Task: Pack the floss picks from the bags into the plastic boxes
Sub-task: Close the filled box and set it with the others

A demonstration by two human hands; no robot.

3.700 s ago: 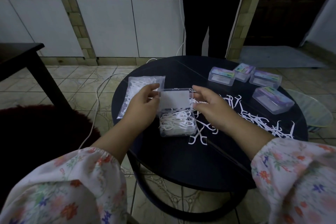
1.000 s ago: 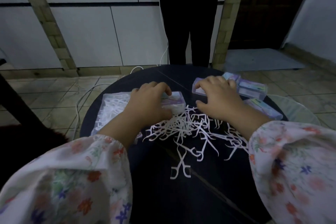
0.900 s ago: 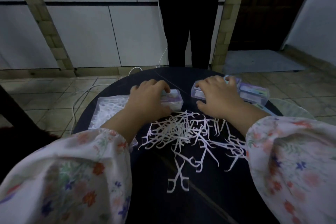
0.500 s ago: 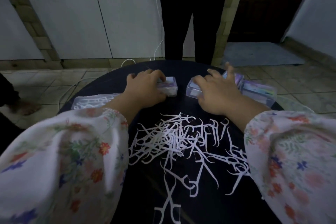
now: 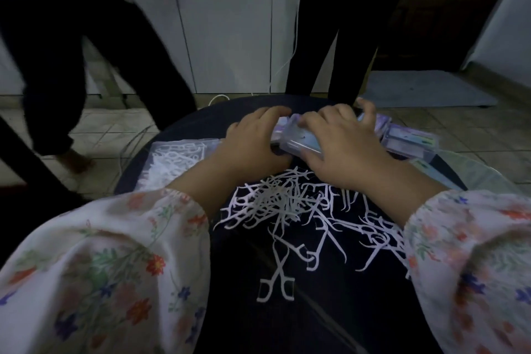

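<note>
Gripping a closed plastic box [image 5: 298, 144] at the far side of the round table [image 5: 316, 310], the right hand [image 5: 342, 149] is curling its fingers over the lid. The left hand [image 5: 253, 141] is clasping a second box, mostly hidden, just beside it. Loose floss picks [image 5: 290, 210] are lying scattered nearer the person; a bag [image 5: 175, 161] of picks is resting to the left.

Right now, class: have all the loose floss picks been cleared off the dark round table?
No: many loose floss picks lie scattered on the dark round table, in front of both hands.

Loose white floss picks [image 5: 298, 210] lie tangled mid-frame on dark table. Clear bag [image 5: 175, 158] with more picks lies flat, centre left. Closed clear plastic boxes: one [image 5: 298, 144] upper centre between both hands, others [image 5: 411, 141] upper right.
</note>
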